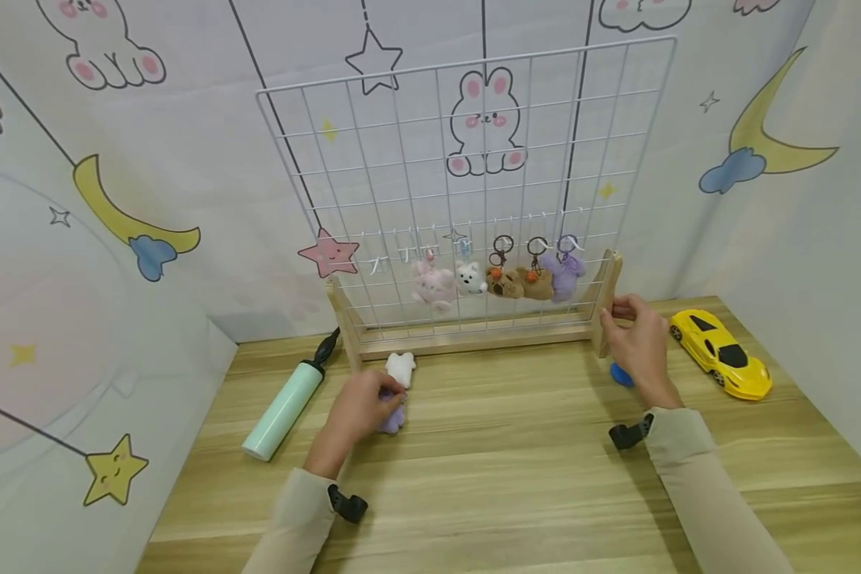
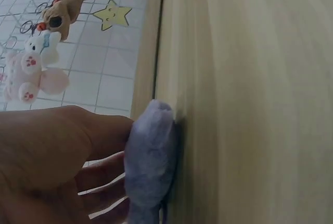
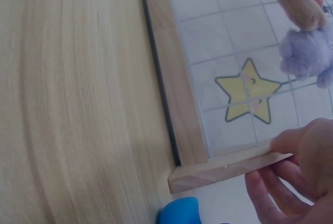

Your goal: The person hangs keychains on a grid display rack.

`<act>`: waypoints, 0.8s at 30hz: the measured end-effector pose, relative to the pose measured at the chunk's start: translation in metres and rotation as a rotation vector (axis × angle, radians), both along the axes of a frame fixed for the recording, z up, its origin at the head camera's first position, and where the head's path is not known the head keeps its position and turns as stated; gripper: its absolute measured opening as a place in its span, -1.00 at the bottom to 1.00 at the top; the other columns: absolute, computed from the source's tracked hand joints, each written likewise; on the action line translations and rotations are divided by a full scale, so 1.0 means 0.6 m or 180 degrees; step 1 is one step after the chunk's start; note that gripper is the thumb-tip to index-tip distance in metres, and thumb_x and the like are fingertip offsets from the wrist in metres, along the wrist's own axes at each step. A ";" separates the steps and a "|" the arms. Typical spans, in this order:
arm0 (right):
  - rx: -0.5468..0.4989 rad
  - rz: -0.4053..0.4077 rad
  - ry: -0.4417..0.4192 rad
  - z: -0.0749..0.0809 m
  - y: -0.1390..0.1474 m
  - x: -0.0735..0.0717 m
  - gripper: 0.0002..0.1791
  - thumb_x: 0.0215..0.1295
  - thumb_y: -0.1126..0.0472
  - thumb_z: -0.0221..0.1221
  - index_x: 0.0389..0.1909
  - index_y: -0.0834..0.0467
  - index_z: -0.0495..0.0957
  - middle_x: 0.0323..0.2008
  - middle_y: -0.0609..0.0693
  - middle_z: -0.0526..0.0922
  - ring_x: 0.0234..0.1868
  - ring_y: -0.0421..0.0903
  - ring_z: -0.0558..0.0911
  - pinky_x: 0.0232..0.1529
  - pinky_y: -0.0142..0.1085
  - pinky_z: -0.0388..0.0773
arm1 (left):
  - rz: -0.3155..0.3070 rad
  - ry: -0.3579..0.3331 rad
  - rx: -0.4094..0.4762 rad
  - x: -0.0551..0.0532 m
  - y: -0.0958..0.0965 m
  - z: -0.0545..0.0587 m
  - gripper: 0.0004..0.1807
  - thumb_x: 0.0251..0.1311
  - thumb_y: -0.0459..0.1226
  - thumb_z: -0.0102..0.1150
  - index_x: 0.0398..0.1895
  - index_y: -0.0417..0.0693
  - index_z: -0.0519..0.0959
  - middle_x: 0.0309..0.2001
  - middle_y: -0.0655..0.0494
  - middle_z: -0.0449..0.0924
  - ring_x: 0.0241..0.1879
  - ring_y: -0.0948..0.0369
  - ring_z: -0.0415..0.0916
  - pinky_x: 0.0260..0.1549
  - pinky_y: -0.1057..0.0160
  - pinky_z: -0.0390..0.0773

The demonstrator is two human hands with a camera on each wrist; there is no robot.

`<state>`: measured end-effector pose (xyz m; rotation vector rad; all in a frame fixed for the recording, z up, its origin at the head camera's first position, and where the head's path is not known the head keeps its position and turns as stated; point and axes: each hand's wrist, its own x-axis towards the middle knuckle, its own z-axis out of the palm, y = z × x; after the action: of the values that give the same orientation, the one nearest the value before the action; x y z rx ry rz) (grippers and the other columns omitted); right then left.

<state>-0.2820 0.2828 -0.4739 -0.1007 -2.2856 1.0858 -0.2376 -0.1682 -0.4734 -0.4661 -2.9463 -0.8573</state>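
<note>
My left hand (image 1: 359, 406) pinches a purple plush keychain (image 1: 393, 416) low at the table, left of centre. In the left wrist view its fuzzy body (image 2: 151, 156) lies between thumb and fingers, close by the tabletop. A small white plush (image 1: 400, 369) lies just beyond this hand. My right hand (image 1: 638, 339) grips the right wooden upright (image 1: 606, 307) of a white wire grid rack (image 1: 473, 191), thumb on one face and fingers behind. From hooks on the grid hang a pink plush (image 1: 434, 287), a white one (image 1: 471, 278), brown ones (image 1: 536, 285) and a purple one (image 1: 565, 277).
Bare white hooks (image 1: 378, 264) sit at the grid's left. A mint-green hand pump (image 1: 285, 410) lies left of the rack. To the right are a yellow toy car (image 1: 721, 355) and a blue object (image 1: 621, 375) partly behind my right hand. Patterned cloth hangs behind.
</note>
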 end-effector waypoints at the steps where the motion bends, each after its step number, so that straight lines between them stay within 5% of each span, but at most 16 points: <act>1: -0.0001 -0.0001 0.0002 0.000 0.000 0.000 -0.69 0.50 0.20 0.32 0.06 0.37 0.69 -0.01 0.37 0.81 0.03 0.33 0.81 -0.30 -0.88 0.31 | -0.0009 0.0003 -0.0055 0.000 0.003 -0.002 -0.93 0.33 -0.31 0.47 -0.20 -0.05 0.87 -0.09 0.03 0.85 -0.09 0.09 0.77 -0.07 0.01 0.73; 10: -0.0014 -0.0009 0.0038 -0.002 0.002 -0.003 -0.69 0.49 0.21 0.33 0.06 0.37 0.69 -0.02 0.37 0.82 0.04 0.32 0.81 -0.27 -0.87 0.34 | 0.0014 0.0117 -0.0109 -0.002 0.033 -0.002 -0.87 0.24 -0.41 0.48 -0.17 -0.10 0.84 -0.17 0.01 0.87 -0.14 0.04 0.81 -0.10 0.01 0.76; 19: -0.0021 0.0051 0.0079 -0.005 0.002 0.000 -0.70 0.49 0.22 0.33 0.04 0.39 0.68 -0.03 0.38 0.81 0.02 0.34 0.81 -0.28 -0.87 0.33 | 0.0088 0.0578 -0.0616 0.003 0.059 -0.012 -0.83 0.22 -0.44 0.49 -0.18 -0.02 0.85 -0.28 0.13 0.81 -0.31 0.10 0.76 -0.38 0.10 0.72; 24: -0.0033 0.0034 0.0092 -0.004 0.001 -0.002 -0.70 0.49 0.23 0.33 0.03 0.39 0.69 -0.03 0.38 0.81 0.03 0.33 0.81 -0.28 -0.87 0.32 | 0.0059 0.0450 -0.0814 0.003 0.063 -0.002 -0.96 0.24 -0.26 0.57 -0.31 0.06 0.84 -0.29 0.14 0.76 -0.30 0.11 0.72 -0.32 0.07 0.71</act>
<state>-0.2835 0.2836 -0.4766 -0.0762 -2.2573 1.0976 -0.2359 -0.1302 -0.4744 -0.4865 -2.9328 -0.4260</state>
